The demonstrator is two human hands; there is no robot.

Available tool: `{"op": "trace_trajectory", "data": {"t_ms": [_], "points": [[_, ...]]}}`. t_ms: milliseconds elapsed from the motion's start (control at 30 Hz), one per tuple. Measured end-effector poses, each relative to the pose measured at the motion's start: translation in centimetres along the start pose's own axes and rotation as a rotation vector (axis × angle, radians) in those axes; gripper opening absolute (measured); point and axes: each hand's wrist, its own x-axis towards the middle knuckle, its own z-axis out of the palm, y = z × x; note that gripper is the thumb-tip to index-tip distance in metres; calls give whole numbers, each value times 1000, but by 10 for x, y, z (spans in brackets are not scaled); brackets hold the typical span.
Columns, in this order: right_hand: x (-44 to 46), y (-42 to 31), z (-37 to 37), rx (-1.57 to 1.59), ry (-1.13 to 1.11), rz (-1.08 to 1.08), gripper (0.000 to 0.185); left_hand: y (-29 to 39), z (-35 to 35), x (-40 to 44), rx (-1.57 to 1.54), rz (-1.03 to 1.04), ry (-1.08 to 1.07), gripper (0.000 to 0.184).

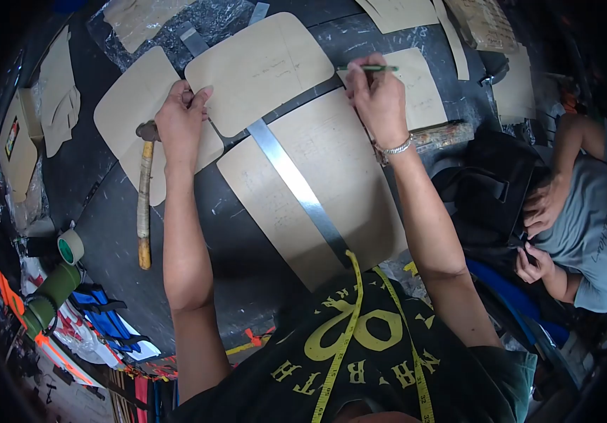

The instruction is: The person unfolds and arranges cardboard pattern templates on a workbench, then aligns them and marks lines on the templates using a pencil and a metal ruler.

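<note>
My left hand point(182, 120) pinches the left edge of a rounded tan cardboard piece point(261, 70), which lies partly over other tan pieces. In my right hand point(376, 92) is a dark green pen point(381, 68), held near that piece's right edge, over another sheet point(420, 88). Below, a larger tan piece point(346, 176) lies on the dark table with a metal ruler point(296, 185) across it. A hammer point(145, 204) with a wrapped handle lies beside my left forearm.
A co-worker's hands point(539, 211) handle a black bag point(483, 187) at the right. Green tape point(70, 247) sits at the table's left edge. A wrapped bundle point(444, 135) lies right of my right wrist. A yellow measuring tape point(346, 331) hangs over my shirt.
</note>
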Motion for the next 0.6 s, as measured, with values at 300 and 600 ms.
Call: {"op": "trace_trajectory", "data": {"t_ms": [300,600], "points": [[-56,-13,-51,435,140,-121,20,-24,-10,17,-440,21,-98,23],[-208,34,-97,-149,-236,-327,37,80,38,54,-627,101,-230,20]]}}
